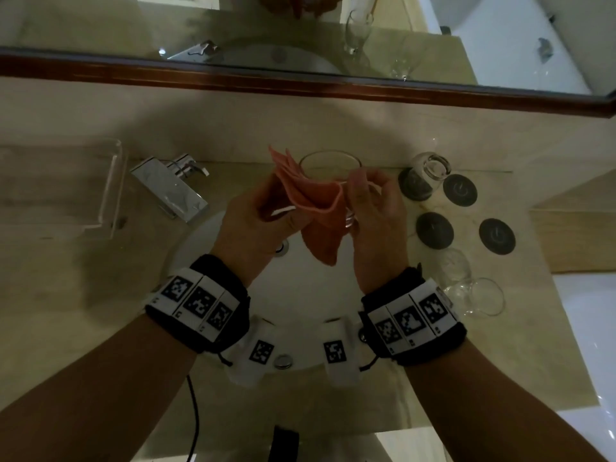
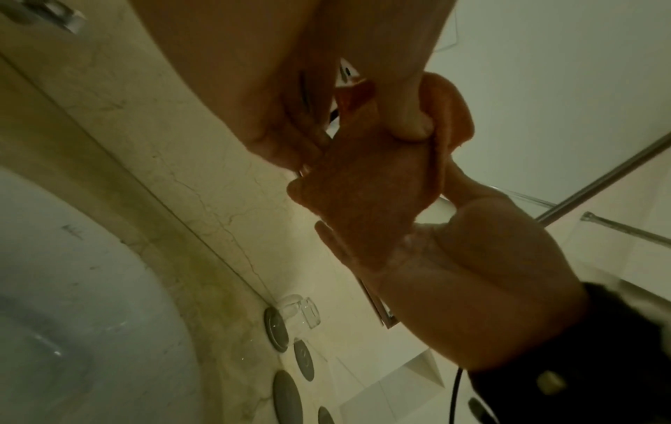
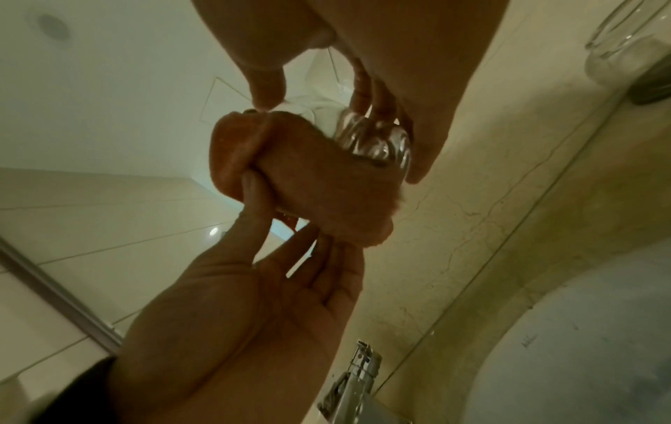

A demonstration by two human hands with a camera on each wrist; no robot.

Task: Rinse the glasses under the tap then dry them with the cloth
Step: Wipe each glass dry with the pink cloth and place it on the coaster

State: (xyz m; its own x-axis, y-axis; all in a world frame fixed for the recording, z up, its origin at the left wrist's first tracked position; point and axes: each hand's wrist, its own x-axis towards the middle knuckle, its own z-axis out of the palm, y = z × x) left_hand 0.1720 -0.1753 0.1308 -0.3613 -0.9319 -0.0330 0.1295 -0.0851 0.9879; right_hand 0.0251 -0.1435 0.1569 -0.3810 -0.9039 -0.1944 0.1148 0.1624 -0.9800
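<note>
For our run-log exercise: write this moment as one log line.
stage: drying | left hand: grips cloth | right hand: holds glass | place: over sink

Both your forearms reach forward from the near edge, each wrist wrapped in a black band with white marker tiles. Your left hand (image 1: 253,215) is raised palm inward, its thumb and fingers (image 3: 254,189) curled in a grip on the cloth (image 1: 320,208). Your right hand (image 1: 376,215) sits just to the right of it at the same height, fingers curled round the glass (image 1: 330,165), thumb toward the left hand.
</note>
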